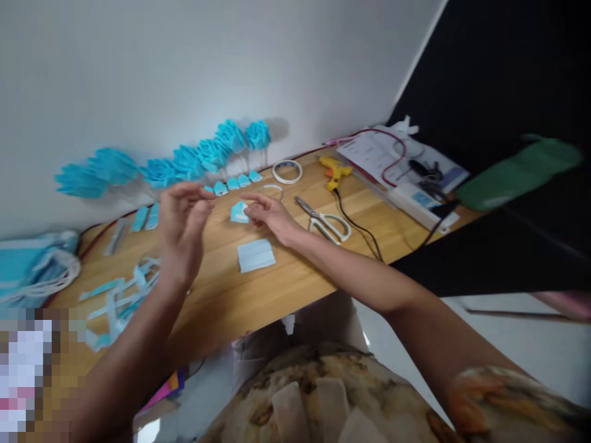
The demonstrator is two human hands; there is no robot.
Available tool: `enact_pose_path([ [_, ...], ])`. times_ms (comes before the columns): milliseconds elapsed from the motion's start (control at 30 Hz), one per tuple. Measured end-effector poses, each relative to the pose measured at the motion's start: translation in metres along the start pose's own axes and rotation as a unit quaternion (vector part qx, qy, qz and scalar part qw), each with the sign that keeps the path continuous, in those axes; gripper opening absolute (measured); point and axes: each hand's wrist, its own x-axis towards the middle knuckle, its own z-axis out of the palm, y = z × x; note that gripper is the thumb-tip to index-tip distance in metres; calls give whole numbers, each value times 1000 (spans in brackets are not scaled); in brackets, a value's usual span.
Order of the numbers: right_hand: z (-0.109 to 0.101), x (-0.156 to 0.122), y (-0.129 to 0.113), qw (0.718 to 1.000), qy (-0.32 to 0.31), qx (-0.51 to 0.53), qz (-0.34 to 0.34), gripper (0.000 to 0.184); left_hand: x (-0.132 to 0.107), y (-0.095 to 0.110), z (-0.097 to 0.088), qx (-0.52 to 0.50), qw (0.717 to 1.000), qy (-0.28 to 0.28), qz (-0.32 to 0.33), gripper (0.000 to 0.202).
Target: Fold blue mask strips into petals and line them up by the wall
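Note:
My right hand [272, 218] pinches a small folded light-blue piece of mask fabric [239, 212] between thumb and fingers, just over the wooden table. My left hand [182, 224] is raised to the left, apart from that piece; its fingers and thumb curve with a gap, and I see nothing in them. A flat light-blue fabric square [257, 255] lies on the table below my right hand. Behind the hands is a row of small folded blue pieces [232, 183], partly hidden by my left hand.
Blue fabric flowers [201, 159] on thin stems line the wall. Fabric strips [111, 301] and a stack of masks [32, 264] are at left. Scissors [323, 221], a tape roll [287, 171], a yellow glue gun [335, 172] with its cord and a power strip [425, 206] are at right.

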Motion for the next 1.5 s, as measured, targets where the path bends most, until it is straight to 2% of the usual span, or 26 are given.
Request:
enact_pose_path([
  [67, 2, -1, 0, 1000, 4, -10, 1, 42, 2, -19, -6, 23, 999, -3, -45, 41],
  [167, 4, -2, 1, 1000, 0, -19, 0, 45, 1, -36, -5, 47, 984, -97, -141, 51],
  [267, 5, -4, 2, 999, -12, -34, -7, 47, -9, -38, 1, 68, 969, -172, -161, 43],
  [333, 5, -5, 3, 999, -16, -46, -6, 47, -16, -35, 4, 55, 967, -179, -171, 39],
  [500, 3, -7, 2, 997, -37, -65, 2, 40, -24, -31, 1, -14, 966, -139, -217, 34],
  [633, 2, -8, 1, 996, -35, -79, -2, 37, -25, -29, -2, -33, 968, -132, -213, 37],
  [767, 2, -8, 1, 993, -57, -98, -11, 41, -26, -29, -1, -31, 963, -149, -223, 37],
  [933, 1, -9, 3, 990, -38, -132, -33, 38, -27, -28, 2, 23, 969, -170, -181, 29],
  [1233, -4, -5, 12, 989, -29, -137, -36, 37, -29, -52, 8, -47, 972, -165, -162, 21],
  [1500, -7, -5, 14, 990, -10, -136, -32, 28, -31, -49, 7, -63, 971, -177, -151, 29],
])
